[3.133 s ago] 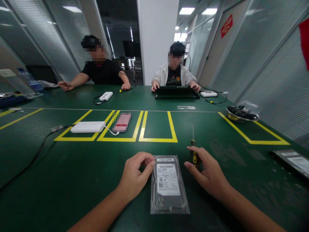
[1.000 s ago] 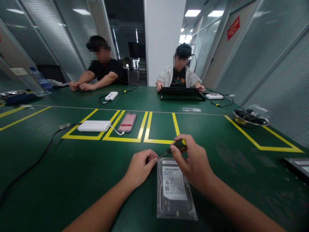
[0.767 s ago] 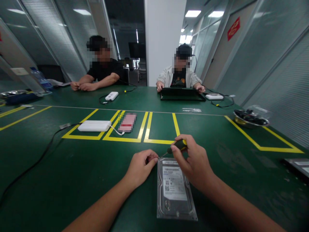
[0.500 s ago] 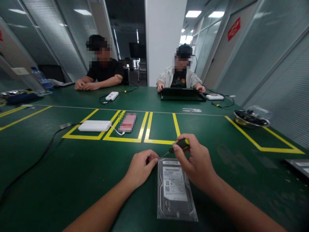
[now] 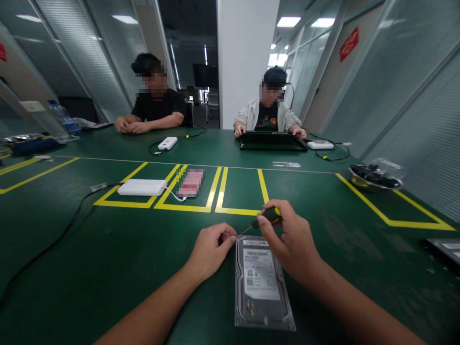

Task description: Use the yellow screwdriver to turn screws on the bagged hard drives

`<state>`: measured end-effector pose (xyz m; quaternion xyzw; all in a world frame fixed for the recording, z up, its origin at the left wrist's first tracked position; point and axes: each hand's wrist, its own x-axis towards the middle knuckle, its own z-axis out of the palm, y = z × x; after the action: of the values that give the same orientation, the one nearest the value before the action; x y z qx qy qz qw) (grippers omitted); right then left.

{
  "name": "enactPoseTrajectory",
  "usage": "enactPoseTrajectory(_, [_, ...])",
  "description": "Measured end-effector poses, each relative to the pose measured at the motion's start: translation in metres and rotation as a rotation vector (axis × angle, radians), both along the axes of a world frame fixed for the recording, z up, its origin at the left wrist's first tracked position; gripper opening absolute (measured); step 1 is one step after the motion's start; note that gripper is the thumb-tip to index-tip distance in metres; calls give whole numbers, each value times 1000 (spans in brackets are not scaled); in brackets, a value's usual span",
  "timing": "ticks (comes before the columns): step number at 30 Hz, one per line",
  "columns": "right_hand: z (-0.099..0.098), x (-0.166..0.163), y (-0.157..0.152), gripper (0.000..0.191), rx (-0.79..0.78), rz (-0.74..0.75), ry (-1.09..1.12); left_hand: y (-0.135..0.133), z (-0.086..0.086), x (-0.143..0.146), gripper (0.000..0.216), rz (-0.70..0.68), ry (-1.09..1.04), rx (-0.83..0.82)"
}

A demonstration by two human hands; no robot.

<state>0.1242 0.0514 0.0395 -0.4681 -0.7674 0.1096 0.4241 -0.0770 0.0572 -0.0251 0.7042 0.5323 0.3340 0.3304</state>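
Note:
A silver hard drive (image 5: 264, 306) with a white label lies flat on the green table, its long side running away from me. My right hand (image 5: 289, 235) is closed round the dark and yellow handle of a screwdriver (image 5: 266, 217). The thin shaft slants down to the left, its tip at the drive's far left corner. At that same corner my left hand (image 5: 212, 249) rests with thumb and fingers pinched together beside the tip. Whatever lies between those fingertips is too small to make out.
Beyond my hands are yellow tape outlines, a white power bank (image 5: 142, 187) and a cabled phone (image 5: 191, 183). A metal bowl of dark parts (image 5: 375, 177) stands right. Another drive (image 5: 445, 249) lies at the right edge. Across sit two people, one holding a black panel (image 5: 273, 141).
Almost nothing differs. The whole view has shifted very slightly, while both hands, the screwdriver and the hard drive keep their places relative to each other.

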Motion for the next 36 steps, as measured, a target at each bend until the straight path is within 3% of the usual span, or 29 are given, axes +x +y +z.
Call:
enactPoseTrajectory(25, [12, -8, 11, 21, -36, 100, -81, 0, 1, 0, 10, 1, 11, 23])
enactPoseTrajectory(36, [38, -16, 24, 22, -16, 248, -194, -1, 3, 0, 11, 3, -3, 30])
